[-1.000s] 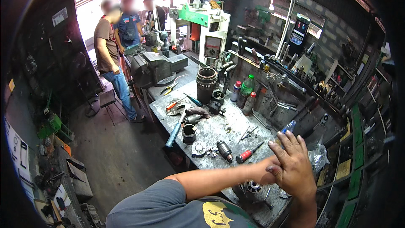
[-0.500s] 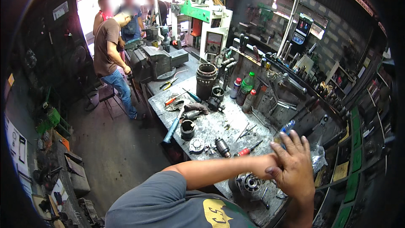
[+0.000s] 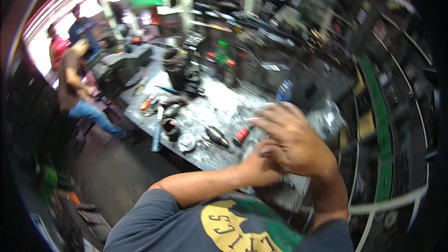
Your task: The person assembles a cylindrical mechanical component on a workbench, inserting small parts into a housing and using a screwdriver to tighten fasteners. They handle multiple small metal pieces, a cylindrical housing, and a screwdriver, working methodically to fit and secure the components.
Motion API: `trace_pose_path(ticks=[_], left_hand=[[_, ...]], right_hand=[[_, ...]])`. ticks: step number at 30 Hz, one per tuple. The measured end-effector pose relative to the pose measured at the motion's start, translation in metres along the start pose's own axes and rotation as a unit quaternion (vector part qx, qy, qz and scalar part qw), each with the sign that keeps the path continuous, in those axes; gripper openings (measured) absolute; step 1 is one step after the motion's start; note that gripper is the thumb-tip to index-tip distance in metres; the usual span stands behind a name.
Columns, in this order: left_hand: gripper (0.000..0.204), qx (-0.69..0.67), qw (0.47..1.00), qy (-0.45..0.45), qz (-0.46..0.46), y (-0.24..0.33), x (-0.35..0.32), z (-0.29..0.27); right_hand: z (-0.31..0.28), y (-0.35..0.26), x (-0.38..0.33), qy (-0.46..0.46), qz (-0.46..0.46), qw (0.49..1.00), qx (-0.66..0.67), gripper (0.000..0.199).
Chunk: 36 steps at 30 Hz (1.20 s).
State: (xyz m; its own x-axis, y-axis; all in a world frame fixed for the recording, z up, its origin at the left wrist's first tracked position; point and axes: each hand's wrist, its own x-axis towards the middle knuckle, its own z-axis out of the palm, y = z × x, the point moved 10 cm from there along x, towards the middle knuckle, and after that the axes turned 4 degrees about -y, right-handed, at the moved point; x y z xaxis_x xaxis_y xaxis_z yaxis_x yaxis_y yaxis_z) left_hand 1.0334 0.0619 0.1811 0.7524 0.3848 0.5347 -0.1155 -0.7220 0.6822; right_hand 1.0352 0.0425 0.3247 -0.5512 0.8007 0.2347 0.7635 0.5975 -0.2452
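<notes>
My right hand (image 3: 296,137) is raised over the near end of the bench, fingers stretched out and slightly bent, nothing visible in it. Behind and below it is my left hand (image 3: 256,165), which it overlaps and appears to touch; the left fingers are hidden. Just beyond the hands lie a red-handled screwdriver (image 3: 241,135) and a dark cylindrical motor armature (image 3: 217,136). Farther left are a round silver end cover (image 3: 187,143), a dark hollow cylinder (image 3: 171,129) and a hammer (image 3: 157,135) with a blue handle. The picture is smeared by motion.
A worn metal bench (image 3: 207,158) runs away to the far left. Bottles (image 3: 224,60) and a tall dark ribbed cylinder (image 3: 175,70) stand on it. A clear plastic bag (image 3: 326,116) is at the right, near green-edged shelving (image 3: 373,107). A person (image 3: 72,81) in a brown shirt stands far left.
My view has turned, so the bench and people sit farther left. My hands have come closer in and left across the picture, and more of the left one shows beside the right.
</notes>
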Motion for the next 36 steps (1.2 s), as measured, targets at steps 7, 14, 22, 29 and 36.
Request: trace_pose_path(ticks=[7,14,22,29,36], left_hand=[[0.074,-0.236,0.928,-0.255,-0.134,-0.079,-0.03,0.016],[0.019,0.032,0.987,0.109,-0.113,-0.077,-0.096,0.008],[0.027,0.002,0.995,0.088,-0.043,-0.066,-0.086,0.007],[0.026,0.009,0.995,0.096,-0.036,-0.066,-0.09,0.017],[0.026,-0.023,0.997,0.067,-0.032,-0.062,-0.091,0.014]], right_hand=[[0.028,0.031,0.005,0.056,-0.096,0.923,0.369,0.043],[0.065,0.079,-0.031,0.221,0.146,0.773,0.576,0.035],[0.04,0.055,0.009,0.06,-0.243,0.612,0.75,0.044],[0.048,0.06,-0.055,0.466,0.002,0.719,0.516,0.031],[0.063,0.03,0.014,-0.136,-0.301,0.526,0.784,0.049]])
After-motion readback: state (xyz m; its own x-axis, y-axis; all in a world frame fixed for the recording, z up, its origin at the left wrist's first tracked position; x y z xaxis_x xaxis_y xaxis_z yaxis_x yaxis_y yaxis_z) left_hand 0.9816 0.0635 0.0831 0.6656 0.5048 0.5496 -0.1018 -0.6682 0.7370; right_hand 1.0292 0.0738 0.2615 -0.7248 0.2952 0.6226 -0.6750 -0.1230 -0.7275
